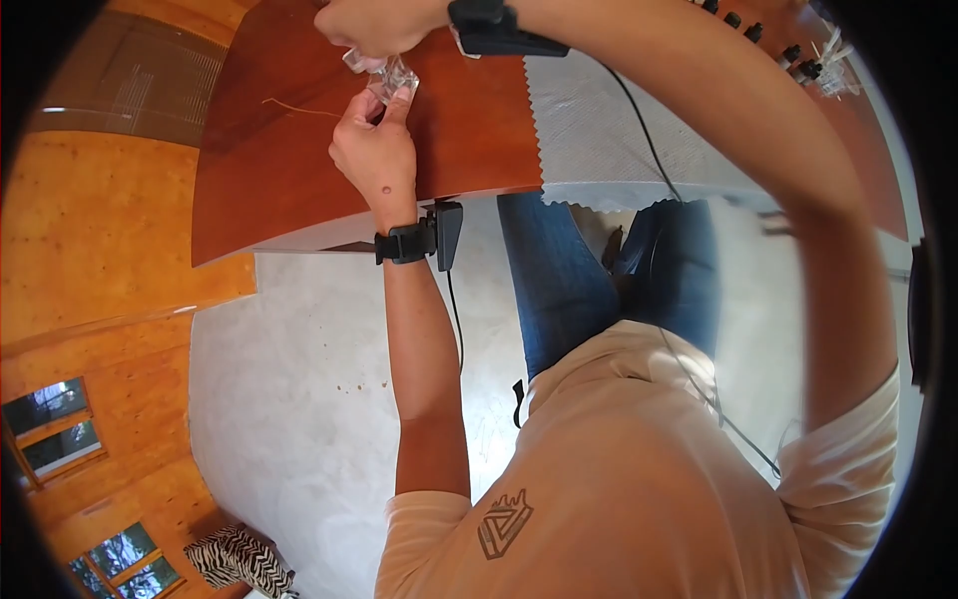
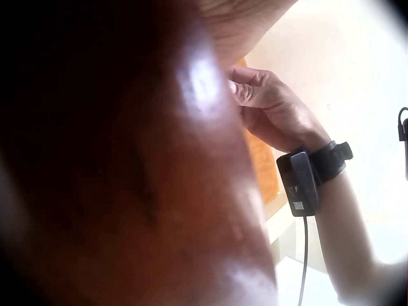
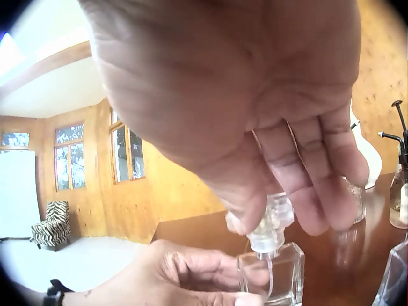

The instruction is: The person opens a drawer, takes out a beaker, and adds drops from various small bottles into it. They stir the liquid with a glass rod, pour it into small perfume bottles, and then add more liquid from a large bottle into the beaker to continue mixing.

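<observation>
So the clear glass bottle [image 3: 294,274] is being held over the wooden desk [image 1: 284,160] by the left hand [image 1: 377,155], fingers curled round it. The clear spray top [image 3: 266,237] is pinched in the right hand's [image 1: 379,22] fingers right at the bottle's mouth, with its thin tube hanging down inside.

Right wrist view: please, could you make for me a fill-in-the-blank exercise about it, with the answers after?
The bottle in the left hand is made of clear ____.
The pump top above it is gripped by the ____ hand.
The chair in the background is patterned with black and white ____.
The wall is made of ____.

Missing words: glass; right; stripes; wood.
</observation>
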Available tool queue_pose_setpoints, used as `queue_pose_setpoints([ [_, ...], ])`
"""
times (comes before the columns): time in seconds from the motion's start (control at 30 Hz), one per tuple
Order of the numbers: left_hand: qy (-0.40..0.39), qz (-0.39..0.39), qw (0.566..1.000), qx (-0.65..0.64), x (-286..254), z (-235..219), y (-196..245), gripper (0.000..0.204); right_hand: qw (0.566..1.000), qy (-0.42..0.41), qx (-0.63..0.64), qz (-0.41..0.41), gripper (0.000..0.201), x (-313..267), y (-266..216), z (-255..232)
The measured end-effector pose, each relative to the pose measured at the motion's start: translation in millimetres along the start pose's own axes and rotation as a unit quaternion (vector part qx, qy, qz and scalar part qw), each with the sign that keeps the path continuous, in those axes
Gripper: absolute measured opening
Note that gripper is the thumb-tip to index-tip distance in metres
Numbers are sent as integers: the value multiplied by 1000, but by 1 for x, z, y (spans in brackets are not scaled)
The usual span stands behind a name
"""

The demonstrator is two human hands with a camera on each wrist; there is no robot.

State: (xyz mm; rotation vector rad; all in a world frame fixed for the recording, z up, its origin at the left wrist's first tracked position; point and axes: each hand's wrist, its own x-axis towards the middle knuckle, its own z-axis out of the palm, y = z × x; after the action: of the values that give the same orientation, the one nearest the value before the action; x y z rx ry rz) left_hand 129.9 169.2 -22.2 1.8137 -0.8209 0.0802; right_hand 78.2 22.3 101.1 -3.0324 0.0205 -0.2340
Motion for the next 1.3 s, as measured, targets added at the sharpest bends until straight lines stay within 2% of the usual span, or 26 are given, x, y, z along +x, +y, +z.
queue_pose_setpoints([
  [0.03,0,4,1000,4,0,1,-1,27,998,63,16,-2,38,-5,-3,2],
  [0.13,-7,9,1000,10,2,2,-4,30,998,-48,16,34,36,-12,-13,-22],
  [0.17,-15,8,1000,9,1,0,-2,32,999,-11,-3,32,34,-15,-13,-19],
  [0.23,-28,14,999,-14,3,0,-7,31,996,70,-10,46,45,-24,-21,-15],
  [0.27,-5,36,998,-41,3,2,-11,27,994,102,29,35,50,-42,-28,-22],
  [0.33,-4,70,997,37,2,-2,-17,24,978,171,110,37,56,-83,-51,-28],
  [0.37,31,70,996,-56,1,1,-24,25,971,145,182,46,52,-108,-62,-29],
  [0.4,-17,18,999,32,0,2,-7,26,948,144,283,-1,44,-132,-64,-16],
  [0.43,-39,22,999,1,1,0,-9,28,957,150,249,15,35,-159,-73,-14],
  [0.47,-60,24,997,-29,2,-2,-11,30,921,201,334,-24,33,-188,-77,-6],
  [0.5,-48,17,998,-36,3,1,-14,31,930,159,332,-14,36,-218,-76,4],
  [0.53,-38,9,998,-39,4,4,-12,32,914,98,394,-9,36,-245,-70,3],
  [0.57,-43,-4,999,-33,4,3,-10,31,887,57,458,17,27,-268,-62,2],
  [0.63,-47,-28,998,-15,4,2,-5,30,834,159,518,102,20,-321,-43,16],
  [0.67,-51,-24,998,-18,4,1,-3,32,790,200,549,185,18,-346,-35,16],
  [0.77,-41,-28,998,-40,7,3,-7,43,701,327,529,350,15,-403,-5,26],
  [0.87,-32,-8,999,-40,4,6,6,50,650,385,526,391,16,-432,17,23],
  [0.9,-53,-13,998,-22,6,4,4,60,643,392,528,392,16,-437,24,25],
  [0.97,-56,-4,998,-37,2,5,4,66,629,399,538,394,17,-444,35,31],
  [1.03,-60,-5,998,-31,-2,1,0,77,637,396,534,390,19,-448,41,38],
  [1.13,-40,3,999,-31,-16,0,6,80,637,413,533,373,19,-443,42,43],
  [1.17,-14,-6,1000,-12,-21,0,10,78,637,416,534,370,18,-442,43,45],
  [1.27,140,41,988,43,-44,10,25,48,643,420,525,368,18,-441,44,44],
  [1.3,147,52,986,59,-53,16,31,40,646,417,524,366,18,-442,45,46],
])
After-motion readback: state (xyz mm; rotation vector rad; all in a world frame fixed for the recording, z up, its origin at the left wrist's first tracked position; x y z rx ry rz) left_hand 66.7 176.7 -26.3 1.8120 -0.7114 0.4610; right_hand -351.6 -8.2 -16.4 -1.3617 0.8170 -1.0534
